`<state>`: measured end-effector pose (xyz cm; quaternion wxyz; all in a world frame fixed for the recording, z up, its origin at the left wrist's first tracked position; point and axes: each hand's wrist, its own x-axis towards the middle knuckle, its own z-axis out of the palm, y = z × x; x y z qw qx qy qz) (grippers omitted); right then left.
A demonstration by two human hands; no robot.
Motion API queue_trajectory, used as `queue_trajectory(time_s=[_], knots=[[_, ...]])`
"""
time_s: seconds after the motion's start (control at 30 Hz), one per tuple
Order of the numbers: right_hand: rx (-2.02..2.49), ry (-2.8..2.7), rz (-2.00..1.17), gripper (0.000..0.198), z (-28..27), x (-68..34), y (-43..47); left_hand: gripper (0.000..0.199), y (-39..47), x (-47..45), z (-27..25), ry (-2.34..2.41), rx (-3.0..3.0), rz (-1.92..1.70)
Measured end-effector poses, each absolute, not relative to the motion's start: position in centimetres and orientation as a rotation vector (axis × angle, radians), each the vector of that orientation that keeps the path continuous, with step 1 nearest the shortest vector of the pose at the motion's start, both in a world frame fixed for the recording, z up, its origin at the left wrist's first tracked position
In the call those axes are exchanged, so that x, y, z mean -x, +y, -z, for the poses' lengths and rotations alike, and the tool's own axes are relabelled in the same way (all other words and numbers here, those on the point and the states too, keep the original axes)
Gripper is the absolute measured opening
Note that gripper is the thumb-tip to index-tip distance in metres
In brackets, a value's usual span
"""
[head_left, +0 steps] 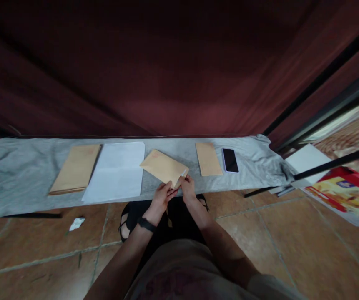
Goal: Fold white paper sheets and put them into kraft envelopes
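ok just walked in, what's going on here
A person's left hand and right hand grip the near end of a flat tan paper envelope over a grey cloth. Left of it lie white paper sheets and a larger tan paper stack; right of it, a second tan paper envelope and a black-screened rectangular phone.

My fingers [187, 182] hide part of the tan rectangular paper envelope [163, 164]. My view's right edge cuts off the red-and-yellow printed package [348, 196].
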<state>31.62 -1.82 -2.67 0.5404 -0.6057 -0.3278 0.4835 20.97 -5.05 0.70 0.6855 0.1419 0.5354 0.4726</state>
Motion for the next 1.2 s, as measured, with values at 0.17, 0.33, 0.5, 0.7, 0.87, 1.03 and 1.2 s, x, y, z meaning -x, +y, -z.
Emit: queue_trajectory(time_s=[0.17, 0.33, 0.5, 0.7, 0.87, 1.03, 1.2], knots=[[1.423, -0.653, -1.211, 0.026, 2.2, -31.9, -2.1, 0.028, -5.1, -21.2, -0.3, 1.234, -0.395, -1.053], [1.383, -0.654, -1.323, 0.022, 1.9, -32.6, -2.8, 0.02, -5.0, -20.9, -0.1, 1.277, -0.48, -1.103], [1.345, -0.649, -1.384, 0.021, 2.0, -33.4, -3.3, 0.017, -4.5, -20.6, -0.2, 1.298, -0.572, -1.155], [1.34, -0.623, -1.391, 0.021, 2.0, -33.5, -3.3, 0.018, -4.6, -20.8, -0.3, 1.293, -0.638, -1.162], [1.362, -0.617, -1.397, 0.017, 1.8, -33.1, -3.3, 0.025, -4.8, -20.8, -0.2, 1.284, -0.652, -1.145], [1.395, -0.615, -1.398, 0.018, 1.8, -32.7, -3.0, 0.033, -4.6, -20.3, -0.2, 1.264, -0.631, -1.094], [1.379, -0.568, -1.399, 0.018, 2.0, -32.3, -2.7, 0.036, -4.4, -20.0, -0.2, 1.25, -0.619, -1.059]])
